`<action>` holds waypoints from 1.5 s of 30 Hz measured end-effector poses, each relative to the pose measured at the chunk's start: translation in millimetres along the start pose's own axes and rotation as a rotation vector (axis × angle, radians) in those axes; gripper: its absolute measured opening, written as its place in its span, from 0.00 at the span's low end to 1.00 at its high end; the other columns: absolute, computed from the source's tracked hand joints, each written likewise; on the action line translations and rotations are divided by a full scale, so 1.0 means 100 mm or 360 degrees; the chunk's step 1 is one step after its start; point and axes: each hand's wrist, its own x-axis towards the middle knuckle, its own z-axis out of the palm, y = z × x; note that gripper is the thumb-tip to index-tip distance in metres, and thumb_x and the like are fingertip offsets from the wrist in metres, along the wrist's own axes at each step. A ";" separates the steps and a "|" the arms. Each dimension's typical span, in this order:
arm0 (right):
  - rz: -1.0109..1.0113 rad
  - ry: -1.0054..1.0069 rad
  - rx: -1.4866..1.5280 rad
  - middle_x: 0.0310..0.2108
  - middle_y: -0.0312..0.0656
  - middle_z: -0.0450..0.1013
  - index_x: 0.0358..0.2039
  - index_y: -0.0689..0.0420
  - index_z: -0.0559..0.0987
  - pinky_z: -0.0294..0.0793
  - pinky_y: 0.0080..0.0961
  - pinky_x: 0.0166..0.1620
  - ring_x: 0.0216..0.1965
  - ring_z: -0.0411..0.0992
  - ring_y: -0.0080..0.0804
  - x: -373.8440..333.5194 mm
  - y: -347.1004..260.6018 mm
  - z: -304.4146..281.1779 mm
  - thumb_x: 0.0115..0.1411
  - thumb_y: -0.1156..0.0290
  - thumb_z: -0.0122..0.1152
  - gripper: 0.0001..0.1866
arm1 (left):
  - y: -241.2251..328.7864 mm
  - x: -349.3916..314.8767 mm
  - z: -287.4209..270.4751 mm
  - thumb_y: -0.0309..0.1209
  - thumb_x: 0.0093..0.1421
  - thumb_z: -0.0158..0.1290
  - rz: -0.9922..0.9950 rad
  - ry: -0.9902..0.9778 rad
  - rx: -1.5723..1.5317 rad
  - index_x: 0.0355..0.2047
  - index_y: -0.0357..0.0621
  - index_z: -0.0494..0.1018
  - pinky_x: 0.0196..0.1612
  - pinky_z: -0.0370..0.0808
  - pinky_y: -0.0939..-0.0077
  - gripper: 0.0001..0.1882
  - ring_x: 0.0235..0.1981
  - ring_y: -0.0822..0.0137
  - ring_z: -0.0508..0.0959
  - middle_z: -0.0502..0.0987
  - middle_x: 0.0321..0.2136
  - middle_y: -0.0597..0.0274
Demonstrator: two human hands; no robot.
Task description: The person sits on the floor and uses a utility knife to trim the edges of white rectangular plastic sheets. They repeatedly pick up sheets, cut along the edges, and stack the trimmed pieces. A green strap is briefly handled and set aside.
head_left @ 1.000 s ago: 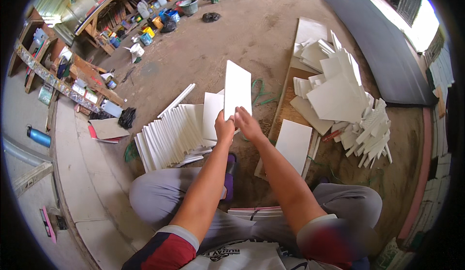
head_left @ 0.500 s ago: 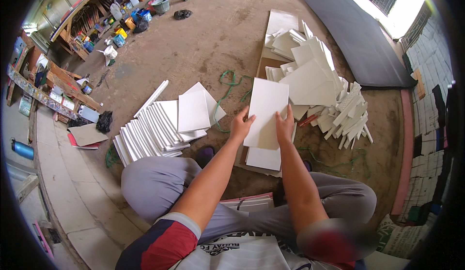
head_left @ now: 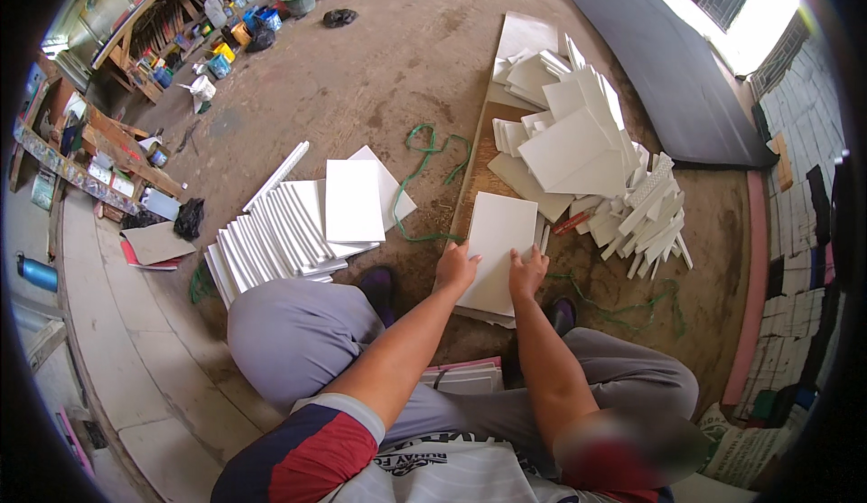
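Note:
A white rectangular panel lies low over the near end of a long board, between my hands. My left hand grips its left edge, thumb on top, fingers partly hidden beneath. On the opposite edge my right hand closes in the same way. To the left, a fanned stack of white panels rests on the ground, with a loose panel on top. Right of the board is a jumbled heap of white pieces, and a red tool lies at its near side.
Green string trails along the board's left side, and more green string lies at right. My bent knees flank the board's near end. A dark mat stretches along the far right. Paint containers line the far left.
Both hands have brought the white panel down and nearer to me, onto the board's near end. It now covers the smaller white piece that showed below it.

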 end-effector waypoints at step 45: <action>-0.1137 -0.0342 0.0052 0.53 0.50 0.70 0.62 0.52 0.72 0.69 0.47 0.57 0.55 0.68 0.52 -0.67 -1.50 0.74 0.60 0.64 0.69 0.30 | -1.73 0.77 -0.41 0.47 0.61 0.66 -0.1594 0.0862 -0.2123 0.55 0.38 0.70 0.42 0.77 0.64 0.32 0.42 0.57 0.81 0.79 0.45 0.51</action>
